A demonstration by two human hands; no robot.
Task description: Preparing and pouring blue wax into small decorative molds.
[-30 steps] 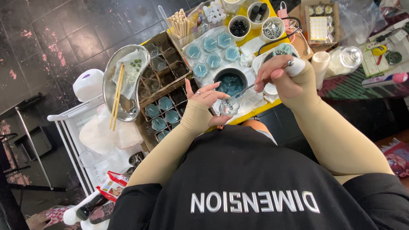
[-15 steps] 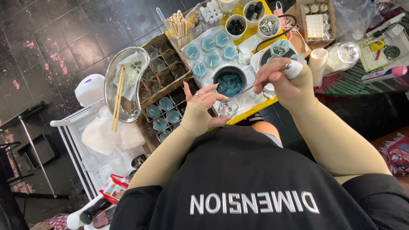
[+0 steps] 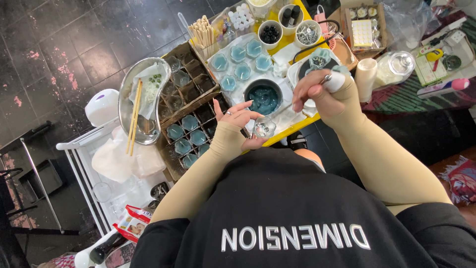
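Glass cup (image 3: 263,128), small, clear and seemingly empty, sits pinched in the left hand (image 3: 239,123) at the table's near edge. Right hand (image 3: 317,94) grips a spoon (image 3: 325,79) over a dark bowl (image 3: 263,97) of teal liquid. Beyond, small cups (image 3: 241,62) hold pale teal fill; a box (image 3: 188,136) left holds more.

Beige arm sleeves reach to each hand below a black shirt with silver lettering.
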